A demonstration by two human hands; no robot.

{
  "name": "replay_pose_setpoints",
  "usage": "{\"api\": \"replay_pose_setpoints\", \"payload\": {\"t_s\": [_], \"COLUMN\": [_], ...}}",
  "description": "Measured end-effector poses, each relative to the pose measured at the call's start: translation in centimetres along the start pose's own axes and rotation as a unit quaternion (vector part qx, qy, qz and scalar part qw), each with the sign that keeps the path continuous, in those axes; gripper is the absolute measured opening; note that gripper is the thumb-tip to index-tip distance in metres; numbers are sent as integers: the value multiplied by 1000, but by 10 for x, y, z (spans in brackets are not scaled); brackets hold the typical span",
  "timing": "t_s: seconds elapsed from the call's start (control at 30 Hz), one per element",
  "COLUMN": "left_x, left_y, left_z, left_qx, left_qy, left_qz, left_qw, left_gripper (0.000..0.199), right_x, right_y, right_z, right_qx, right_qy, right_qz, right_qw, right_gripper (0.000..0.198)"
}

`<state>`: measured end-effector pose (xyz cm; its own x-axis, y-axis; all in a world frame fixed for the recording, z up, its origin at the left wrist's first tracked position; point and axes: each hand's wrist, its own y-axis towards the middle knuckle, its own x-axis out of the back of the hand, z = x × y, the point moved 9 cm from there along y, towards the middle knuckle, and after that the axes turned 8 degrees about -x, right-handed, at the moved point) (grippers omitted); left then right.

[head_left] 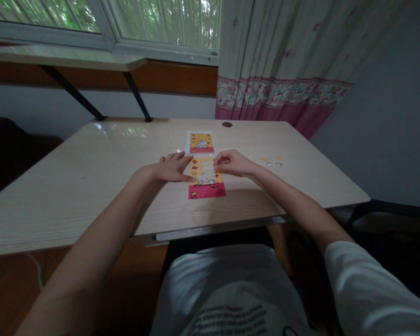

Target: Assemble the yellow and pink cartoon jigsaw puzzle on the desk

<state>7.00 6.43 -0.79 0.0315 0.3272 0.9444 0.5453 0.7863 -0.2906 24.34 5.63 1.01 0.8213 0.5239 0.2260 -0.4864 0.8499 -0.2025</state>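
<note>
Lying flat near the middle of the wooden table (91, 186), a yellow-and-red puzzle sheet (206, 184) with a cartoon figure sits with its red lower band close to the table's near edge. Left hand (173, 169): palm down, fingers extended and spread loosely, pressing on the sheet's left margin; it grips nothing. Right hand (231, 162): fingers curled together in a pinch at the sheet's upper right corner; whether a small piece is held between the fingertips cannot be told. Just beyond the sheet, touching or nearly touching its far edge, lies a smaller picture card (200, 143) bearing the same yellow-and-red design. To the right, well apart from the sheet, a few small loose pieces (273, 162) lie scattered on the tabletop. A round cable hole (227, 124) marks the table's far edge. Broad bare wood extends to the left of the left hand and, in a narrower span, to the right past the loose pieces toward the table's right corner. Behind the table: a wall-mounted shelf (66, 58) on black brackets under a window (108, 23), and a patterned curtain (283, 70) with a pink hem hanging at the far right
</note>
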Motion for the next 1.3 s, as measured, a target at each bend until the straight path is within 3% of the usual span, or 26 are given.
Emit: {"api": "replay_pose_setpoints", "payload": {"t_s": [0.3, 0.4, 0.5, 0.63, 0.73, 0.8, 0.9, 1.07, 1.3], "left_x": [0, 0, -1, 0, 0, 0, -1, -1, 1], "left_y": [0, 1, 1, 1, 1, 1, 2, 1, 0], "left_z": [-1, 1, 2, 3, 4, 5, 6, 5, 5], "left_qx": [4, 4, 5, 6, 13, 14, 18, 22, 23], "left_qy": [-3, -5, -3, -7, -8, -4, 4, 2, 1], "left_qz": [2, 1, -2, -5, -6, -5, -1, 2, -1], "left_qw": [1000, 1000, 1000, 1000, 1000, 1000, 1000, 1000, 1000], "left_gripper": [123, 124, 124, 125, 123, 121, 121, 122, 121], "right_x": [7, 20, 56, 124, 168, 184, 183, 155, 149], "right_y": [3, 1, -7, -27, -41, -44, -40, -30, -23], "right_z": [-7, -1, 12, 24, 16, 3, -19, -37, -31], "right_qx": [-15, 7, 54, 103, 82, 44, -20, -92, -80], "right_qy": [6, -26, -79, -178, -243, -264, -266, -270, -332], "right_qz": [-30, -41, -98, -211, -266, -264, -214, -139, -162], "right_qw": [999, 999, 991, 956, 929, 927, 940, 948, 926], "right_gripper": [11, 14, 18, 20, 19, 16, 13, 20, 15]}}
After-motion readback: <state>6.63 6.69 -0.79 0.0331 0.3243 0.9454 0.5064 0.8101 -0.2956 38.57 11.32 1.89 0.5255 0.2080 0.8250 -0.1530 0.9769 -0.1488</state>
